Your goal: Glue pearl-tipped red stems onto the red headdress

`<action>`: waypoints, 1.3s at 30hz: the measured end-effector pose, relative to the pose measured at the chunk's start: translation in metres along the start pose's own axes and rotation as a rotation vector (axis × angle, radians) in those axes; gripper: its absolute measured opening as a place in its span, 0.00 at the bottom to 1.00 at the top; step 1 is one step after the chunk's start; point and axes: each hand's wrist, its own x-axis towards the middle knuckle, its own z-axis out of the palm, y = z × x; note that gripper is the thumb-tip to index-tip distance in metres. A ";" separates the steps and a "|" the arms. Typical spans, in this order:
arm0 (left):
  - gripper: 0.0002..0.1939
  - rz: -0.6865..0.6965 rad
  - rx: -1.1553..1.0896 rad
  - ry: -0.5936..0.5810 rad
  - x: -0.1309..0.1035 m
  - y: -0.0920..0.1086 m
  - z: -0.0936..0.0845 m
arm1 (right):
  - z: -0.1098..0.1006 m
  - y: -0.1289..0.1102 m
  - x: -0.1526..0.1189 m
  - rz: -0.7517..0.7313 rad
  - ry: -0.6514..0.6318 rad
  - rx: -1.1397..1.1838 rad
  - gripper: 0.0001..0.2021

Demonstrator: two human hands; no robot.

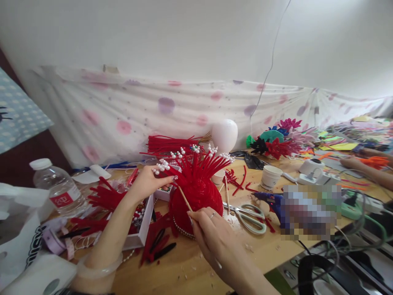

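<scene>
A round headpiece (196, 200) wrapped in red chenille stems stands on the table, with a string of small pearls along its lower edge. From its top fans a spray of red stems (196, 168) tipped with white pearl beads. My left hand (147, 182) closes around the leftmost stems, thumb toward the headpiece, fingers partly hidden. In my right hand (215, 233) is a thin wooden stick (185, 198), its far end against the red surface near my left thumb. Scissors (250, 217) with pale handles lie right of the headpiece.
A white box (138, 241) of beads sits under my left forearm, near a water bottle (59, 188). At right are a blue glue gun (273, 200), a paper cup (270, 177) and power strips. Behind stands a white foam head (225, 135). Another person's hand (353, 163) is at far right.
</scene>
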 end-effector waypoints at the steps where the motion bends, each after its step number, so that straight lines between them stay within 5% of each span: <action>1: 0.08 0.000 0.001 -0.002 0.000 0.000 0.000 | 0.000 0.001 0.000 -0.007 0.005 -0.002 0.09; 9: 0.09 -0.053 -0.016 0.011 0.000 0.000 0.001 | -0.002 0.001 -0.018 -0.055 0.067 0.108 0.13; 19: 0.09 0.012 0.027 0.022 0.002 -0.004 0.001 | 0.014 0.006 -0.026 0.060 0.090 0.089 0.16; 27: 0.13 0.026 0.096 0.050 0.003 -0.007 -0.001 | -0.008 0.007 -0.020 0.108 0.061 0.073 0.16; 39: 0.15 0.088 0.119 0.035 0.003 -0.008 -0.004 | -0.012 0.014 -0.024 0.225 -0.005 0.267 0.10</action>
